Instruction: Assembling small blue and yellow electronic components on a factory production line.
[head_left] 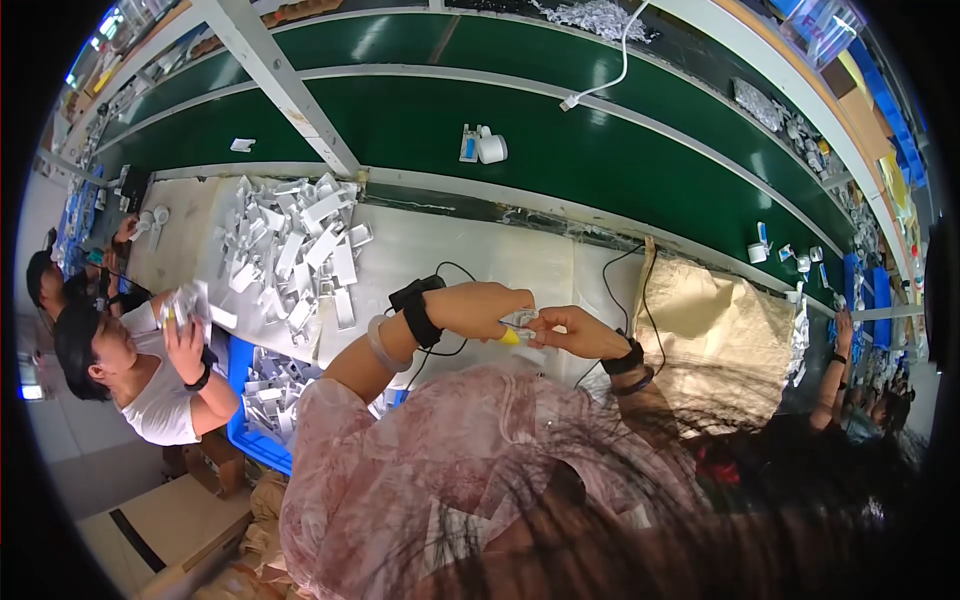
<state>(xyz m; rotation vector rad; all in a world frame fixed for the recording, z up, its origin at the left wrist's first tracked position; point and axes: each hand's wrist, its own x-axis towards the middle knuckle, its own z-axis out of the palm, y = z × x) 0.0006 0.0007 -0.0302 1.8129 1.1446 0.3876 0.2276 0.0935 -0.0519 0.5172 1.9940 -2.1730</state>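
Note:
My left hand is closed in front of my chest, its fingers wrapped round a small whitish plastic part. A bit of yellow shows at its fingertips; I cannot tell what it belongs to. From the other side my right hand pinches at the same part with thumb and finger. Both wrists wear black bands, and a dark cable hangs near the left one. To the left on the worktable lies a heap of white plastic housings.
A blue crate of similar white parts stands below the heap. Brown paper covers the table at right. Beyond runs a green conveyor belt carrying a round white piece. A white cable dangles overhead. Co-workers sit at both sides.

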